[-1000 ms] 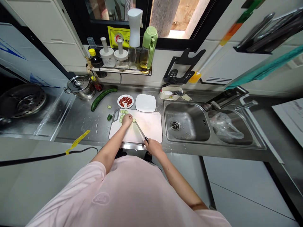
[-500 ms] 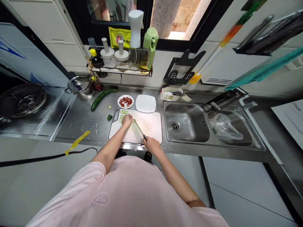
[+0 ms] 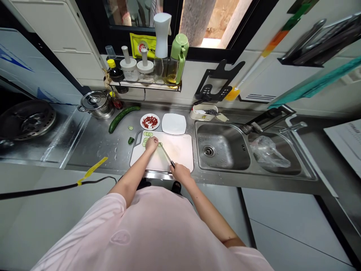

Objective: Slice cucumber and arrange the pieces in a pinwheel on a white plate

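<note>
My right hand (image 3: 181, 173) is wrapped round the black handle of a knife (image 3: 167, 154), whose blade points up and left over the white cutting board (image 3: 183, 150). At the blade's tip a pale green cucumber slice (image 3: 160, 144) lies close to my left hand (image 3: 152, 144). The left fingers are pinched together; whatever is between them is too small to make out. Several cucumber slices (image 3: 148, 134) lie on the board's upper left, partly hidden by that hand. A dark green cucumber end (image 3: 131, 140) and a single loose slice (image 3: 130, 128) rest on the counter left of the board.
Behind the board stand a plate of chopped red pieces (image 3: 150, 121) and a white square plate (image 3: 173, 124). A whole cucumber (image 3: 121, 117) and a lidded steel pot (image 3: 96, 104) are to the left. The sink (image 3: 222, 146) lies right; a bottle shelf (image 3: 146, 85) hangs above.
</note>
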`<state>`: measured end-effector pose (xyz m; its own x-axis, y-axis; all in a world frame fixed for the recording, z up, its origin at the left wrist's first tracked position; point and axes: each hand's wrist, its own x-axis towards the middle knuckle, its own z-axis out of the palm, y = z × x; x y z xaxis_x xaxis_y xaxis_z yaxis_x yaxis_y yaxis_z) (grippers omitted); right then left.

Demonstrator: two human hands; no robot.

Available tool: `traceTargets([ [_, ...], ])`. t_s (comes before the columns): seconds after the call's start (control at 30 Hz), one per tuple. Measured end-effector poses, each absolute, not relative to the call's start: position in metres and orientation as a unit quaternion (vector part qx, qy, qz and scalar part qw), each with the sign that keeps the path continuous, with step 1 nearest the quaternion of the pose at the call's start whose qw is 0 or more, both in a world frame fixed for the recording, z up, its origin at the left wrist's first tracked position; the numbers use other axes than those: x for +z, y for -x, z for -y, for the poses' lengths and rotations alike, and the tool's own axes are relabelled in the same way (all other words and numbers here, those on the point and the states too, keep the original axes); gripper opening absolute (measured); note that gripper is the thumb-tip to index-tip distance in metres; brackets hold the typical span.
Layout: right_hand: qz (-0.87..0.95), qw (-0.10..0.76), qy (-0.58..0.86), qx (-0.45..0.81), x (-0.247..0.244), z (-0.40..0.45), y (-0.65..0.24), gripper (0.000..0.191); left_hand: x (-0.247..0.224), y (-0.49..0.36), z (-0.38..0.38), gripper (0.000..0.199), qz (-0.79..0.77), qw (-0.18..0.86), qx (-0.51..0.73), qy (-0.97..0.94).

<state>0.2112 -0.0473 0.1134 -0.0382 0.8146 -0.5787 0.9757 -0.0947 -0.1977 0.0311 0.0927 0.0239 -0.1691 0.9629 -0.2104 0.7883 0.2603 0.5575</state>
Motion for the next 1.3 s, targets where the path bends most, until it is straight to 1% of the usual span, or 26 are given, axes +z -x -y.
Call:
traceTargets([
  [0.43,-0.655,0.148,-0.678,-0.299,0.115,0.069,-0.225,0.044,0.023,-0.031,-0.092,0.013,-0.748,0.260,0.162,-0.588],
  [0.87,-0.657,0.132,-0.680,-0.296,0.115,0.049,-0.211,0.042,0.026,-0.033,-0.092,0.011,-0.749,0.258,0.153,-0.591],
  [1.1,-0.658,0.130,-0.682,-0.293,0.114,0.052,-0.212,0.043,0.026,-0.033,-0.091,0.012,-0.744,0.256,0.159,-0.597],
  [1.3,-0.655,0.135,-0.680,-0.298,0.114,0.063,-0.220,0.044,0.026,-0.035,-0.081,0.021,-0.730,0.236,0.168,-0.619],
])
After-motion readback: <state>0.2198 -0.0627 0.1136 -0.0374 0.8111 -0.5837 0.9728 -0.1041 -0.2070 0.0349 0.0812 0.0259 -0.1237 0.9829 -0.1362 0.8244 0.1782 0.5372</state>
